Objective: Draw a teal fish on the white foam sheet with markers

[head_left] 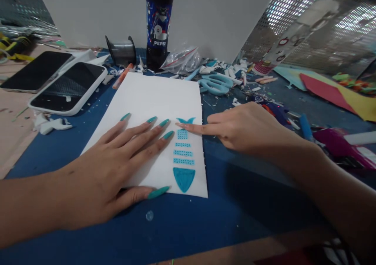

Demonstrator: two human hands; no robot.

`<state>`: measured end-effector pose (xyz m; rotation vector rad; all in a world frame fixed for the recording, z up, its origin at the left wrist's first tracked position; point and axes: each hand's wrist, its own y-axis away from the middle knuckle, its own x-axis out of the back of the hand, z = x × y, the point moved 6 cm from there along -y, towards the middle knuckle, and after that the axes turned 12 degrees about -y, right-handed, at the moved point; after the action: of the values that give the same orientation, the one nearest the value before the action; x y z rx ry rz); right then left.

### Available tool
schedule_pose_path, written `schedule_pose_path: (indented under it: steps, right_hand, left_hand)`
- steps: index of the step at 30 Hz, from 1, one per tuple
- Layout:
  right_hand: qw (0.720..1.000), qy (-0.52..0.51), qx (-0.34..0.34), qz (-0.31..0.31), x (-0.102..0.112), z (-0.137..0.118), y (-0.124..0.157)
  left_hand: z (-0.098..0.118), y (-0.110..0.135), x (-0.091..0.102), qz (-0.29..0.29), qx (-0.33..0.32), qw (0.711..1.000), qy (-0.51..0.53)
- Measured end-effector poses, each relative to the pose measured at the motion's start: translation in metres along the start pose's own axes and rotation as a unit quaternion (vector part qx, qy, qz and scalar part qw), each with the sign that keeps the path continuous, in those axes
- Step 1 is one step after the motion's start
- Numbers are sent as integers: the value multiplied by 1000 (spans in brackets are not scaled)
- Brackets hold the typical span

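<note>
A white sheet (164, 96), seemingly thick foam or card, lies on the blue surface before me. Along its right side runs a turquoise fish figure: a forked tail (188, 120) at the top, several dotted strips (183, 153) below it, and a rounded triangular head (184, 178) at the bottom. Whether these are drawn or stuck on, I cannot tell. My left hand (117, 163), with long green nails, rests spread on the sheet, left of the fish. My right hand (241, 127) stretches its index finger across the base of the tail; its other fingers are curled, with nothing visible in them.
Blue-handled scissors (216, 84) and white scraps (235, 71) lie beyond the sheet. Behind stand a Pepsi bottle (159, 26) and a spool (122, 50). Two phones (70, 86) are at left; a magenta tool (342, 145), perhaps a glue gun, and coloured sheets (326, 90) are at right.
</note>
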<state>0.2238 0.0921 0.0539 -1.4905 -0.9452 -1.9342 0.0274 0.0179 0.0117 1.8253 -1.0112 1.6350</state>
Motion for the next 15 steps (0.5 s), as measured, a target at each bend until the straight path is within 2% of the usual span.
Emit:
schedule_pose_path:
  steps: [10,12,15]
  right_hand:
    - [998,-27,30,47,-1,3,7]
    - [996,-40,39,73,2,7,12]
    - [987,-57,44,143,12,11,25]
  left_hand:
    - [0,-1,-2,-10,0,1000,1]
    - [0,-1,-1,-6,-3,1000,-2]
    - [1,0,-1,-4,0,1000,-5]
